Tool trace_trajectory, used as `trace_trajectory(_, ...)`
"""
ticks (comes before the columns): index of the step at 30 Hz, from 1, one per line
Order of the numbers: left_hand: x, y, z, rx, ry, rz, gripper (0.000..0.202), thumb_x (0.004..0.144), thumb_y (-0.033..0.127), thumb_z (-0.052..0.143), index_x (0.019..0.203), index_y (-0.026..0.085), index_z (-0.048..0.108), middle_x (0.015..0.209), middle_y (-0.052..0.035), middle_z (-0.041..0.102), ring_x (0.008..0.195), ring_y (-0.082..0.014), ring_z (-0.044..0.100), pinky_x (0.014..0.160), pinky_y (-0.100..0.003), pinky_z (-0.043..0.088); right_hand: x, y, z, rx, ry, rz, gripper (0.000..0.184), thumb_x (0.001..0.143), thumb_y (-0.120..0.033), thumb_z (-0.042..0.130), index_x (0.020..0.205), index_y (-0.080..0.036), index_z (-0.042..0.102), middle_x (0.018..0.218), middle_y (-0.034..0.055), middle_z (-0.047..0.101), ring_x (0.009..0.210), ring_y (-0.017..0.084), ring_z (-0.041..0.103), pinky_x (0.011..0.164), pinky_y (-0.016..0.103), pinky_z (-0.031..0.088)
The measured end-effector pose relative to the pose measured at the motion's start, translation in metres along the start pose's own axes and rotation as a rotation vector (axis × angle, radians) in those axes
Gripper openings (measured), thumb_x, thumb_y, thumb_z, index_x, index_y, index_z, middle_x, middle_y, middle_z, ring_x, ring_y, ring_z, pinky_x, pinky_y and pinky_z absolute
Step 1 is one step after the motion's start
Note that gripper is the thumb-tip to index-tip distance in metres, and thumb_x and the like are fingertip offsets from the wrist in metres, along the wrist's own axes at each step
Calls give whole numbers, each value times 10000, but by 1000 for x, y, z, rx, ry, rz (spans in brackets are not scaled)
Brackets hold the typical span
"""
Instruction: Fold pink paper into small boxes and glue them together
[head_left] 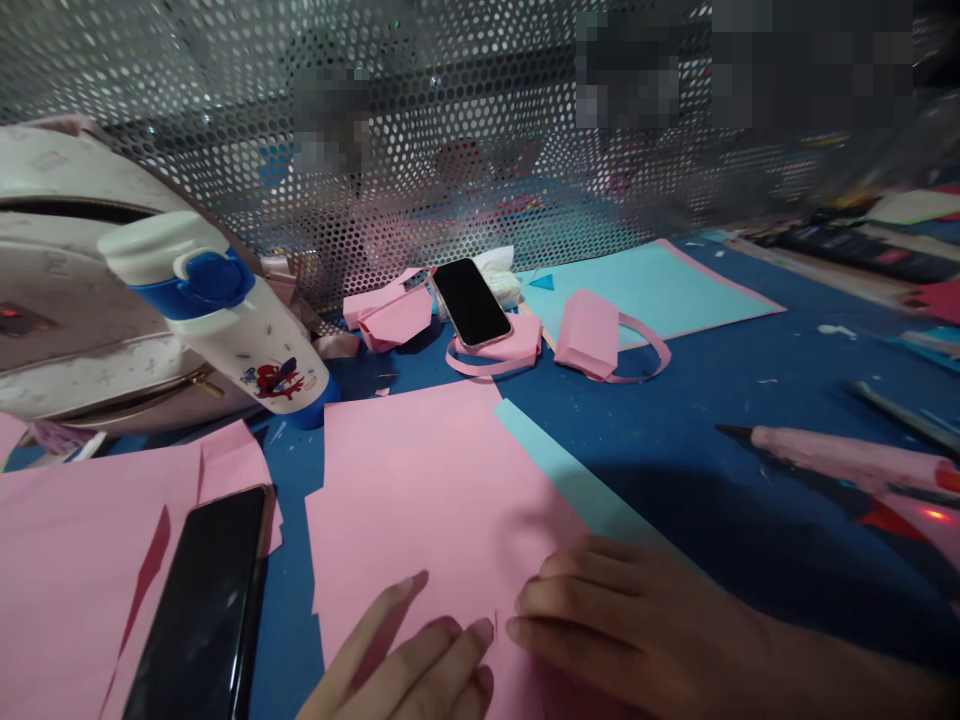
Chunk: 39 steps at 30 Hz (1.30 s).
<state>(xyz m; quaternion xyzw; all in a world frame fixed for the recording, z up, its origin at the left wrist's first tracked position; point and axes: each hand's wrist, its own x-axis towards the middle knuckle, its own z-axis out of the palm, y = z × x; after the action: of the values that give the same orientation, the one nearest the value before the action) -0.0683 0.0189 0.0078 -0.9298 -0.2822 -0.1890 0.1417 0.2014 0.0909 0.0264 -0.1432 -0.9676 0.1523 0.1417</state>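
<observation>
A large pink paper sheet (427,480) lies on the blue table (720,400) in front of me. My left hand (409,655) rests flat on its near edge with the fingers stretched out. My right hand (615,620) lies on the same sheet just to the right, fingers together and pressing down, fingertips almost touching the left hand's. A light blue paper strip (570,475) runs along the sheet's right edge, partly under my right hand.
A dark phone (199,605) lies on pink paper at the near left. A white and blue bottle (225,315) leans on a white bag (52,290). Another phone (471,302) sits on folded pink paper pieces. A glue gun (847,465) lies at the right. Perforated metal panel behind.
</observation>
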Motion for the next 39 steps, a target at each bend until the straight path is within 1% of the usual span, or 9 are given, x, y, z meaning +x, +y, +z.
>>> trace_trajectory(6,-3,-2,3,30,-27,39,318,1031,126,405,1113,221,697,1344,27,641,1183,-104,638,1208,-435,287,1,1,2,-17,20,-44,411,1084,-209,256,1205,-163,646,1095,56,713,1003,152,617,901,285,465)
trace_trajectory(12,-3,-1,4,36,-51,58,289,993,64,461,1118,194,686,1366,15,626,1216,-115,617,1228,-435,257,1,3,2,-17,19,-38,420,1083,-199,250,1241,-181,638,1082,57,717,1003,155,618,914,298,470)
trace_trajectory(15,-4,-2,3,12,-65,61,296,993,61,457,1128,192,684,1382,20,613,1239,-125,601,1228,-427,271,1,4,2,-13,0,-39,410,1081,-204,264,1282,-191,621,1083,63,716,1017,156,617,919,300,476)
trace_trajectory(18,-6,-2,3,-2,-77,48,297,991,62,462,1136,195,685,1394,30,604,1248,-134,596,1225,-429,282,1,5,3,-14,23,-54,403,1082,-215,270,1266,-186,628,1074,60,717,1002,154,623,895,293,482)
trace_trajectory(23,-7,1,4,28,-90,34,316,986,46,457,1149,190,686,1400,36,600,1248,-140,600,1221,-414,297,3,4,4,-10,13,-44,401,1085,-205,267,1237,-191,638,1085,50,718,994,156,626,911,288,463)
trace_trajectory(27,-6,2,5,47,-112,37,321,993,55,449,1177,184,679,1406,34,596,1241,-146,608,1213,-403,315,2,6,6,1,27,-47,394,1084,-214,272,1249,-188,629,1075,55,719,990,161,619,881,298,468)
trace_trajectory(30,-6,2,5,45,-117,37,319,991,53,458,1185,185,674,1399,32,602,1233,-151,616,1205,-407,331,1,7,7,14,20,-60,393,1083,-235,273,1267,-194,618,1090,48,713,982,168,616,868,311,471)
trace_trajectory(34,-7,1,4,56,-124,47,329,987,39,455,1187,187,670,1380,33,618,1221,-147,626,1197,-409,341,0,6,5,10,-6,-55,400,1081,-223,266,1326,-190,581,1109,49,705,1005,170,613,909,309,462)
trace_trajectory(39,-7,2,4,67,-121,43,311,1001,56,442,1163,188,673,1343,25,647,1230,-129,619,1200,-366,332,2,5,3,0,-4,-51,389,1078,-215,287,1325,-193,587,1094,50,704,993,160,616,918,294,461)
